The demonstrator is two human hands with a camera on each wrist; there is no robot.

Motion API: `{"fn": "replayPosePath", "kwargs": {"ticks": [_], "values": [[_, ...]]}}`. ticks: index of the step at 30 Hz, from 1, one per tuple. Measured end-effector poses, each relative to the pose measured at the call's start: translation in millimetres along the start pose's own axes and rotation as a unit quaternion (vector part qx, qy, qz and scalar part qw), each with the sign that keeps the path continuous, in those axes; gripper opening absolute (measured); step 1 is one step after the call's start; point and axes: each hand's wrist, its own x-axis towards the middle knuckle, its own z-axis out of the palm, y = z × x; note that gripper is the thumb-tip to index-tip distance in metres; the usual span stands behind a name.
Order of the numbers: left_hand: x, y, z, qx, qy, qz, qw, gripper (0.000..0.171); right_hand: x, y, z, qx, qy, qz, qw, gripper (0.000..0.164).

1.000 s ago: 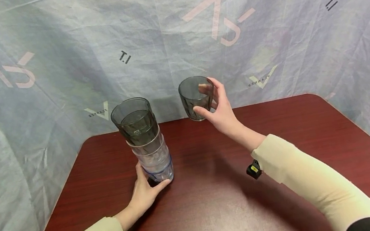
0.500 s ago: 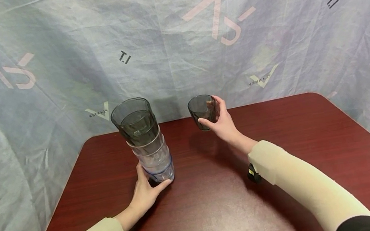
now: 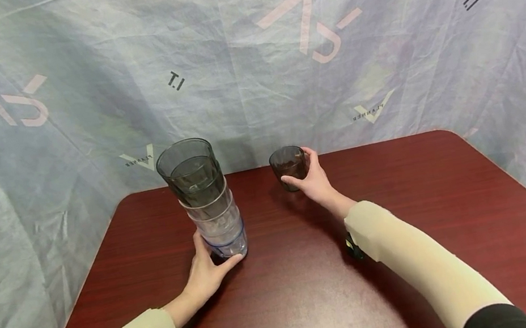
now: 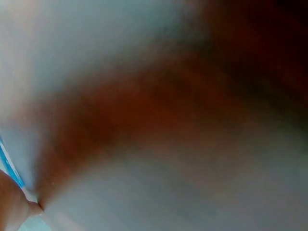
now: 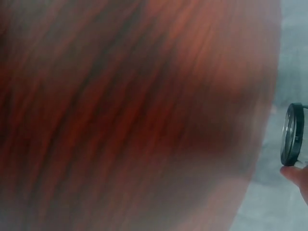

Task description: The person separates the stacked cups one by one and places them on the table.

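Note:
A leaning-looking stack of nested tumblers stands at the left of the table, smoky grey ones on top, clear ones below and a blue-rimmed one near the bottom. My left hand grips the lowest part, thumb in front and fingers round the left side. Near the table's back edge, my right hand holds a single smoky grey tumbler upright, mouth up. Whether its base touches the table I cannot tell. The right wrist view catches the base of this tumbler and a fingertip.
A dark red wood-grain table spreads under both hands. Grey printed cloth hangs close behind its back edge and along both sides. The left wrist view is mostly blurred, with a bit of blue rim at its left edge.
My right hand has lowered the smoky tumbler from above the table's back edge and carried it slightly away from me. The left hand and the stack have stayed put.

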Motion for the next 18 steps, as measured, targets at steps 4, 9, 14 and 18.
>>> {"fn": "replayPosePath", "kwargs": {"ticks": [4, 9, 14, 18], "values": [[-0.2, 0.1, 0.1, 0.004, 0.001, 0.0, 1.0, 0.105, 0.7, 4.1, 1.4, 0.004, -0.011, 0.023, 1.0, 0.086], [0.3, 0.7, 0.4, -0.002, 0.002, 0.0, 1.0, 0.104, 1.5, 9.2, 1.2, 0.008, -0.031, 0.052, 0.998, 0.089], [0.6, 1.0, 0.7, -0.002, 0.001, -0.001, 1.0, 0.104, 1.9, 13.2, 0.8, 0.015, -0.052, 0.077, 0.996, 0.091], [0.6, 0.7, 0.0, 0.003, 0.002, 0.003, 1.0, 0.104, 3.6, 15.0, 0.7, 0.027, -0.057, 0.082, 0.995, 0.09]]}}
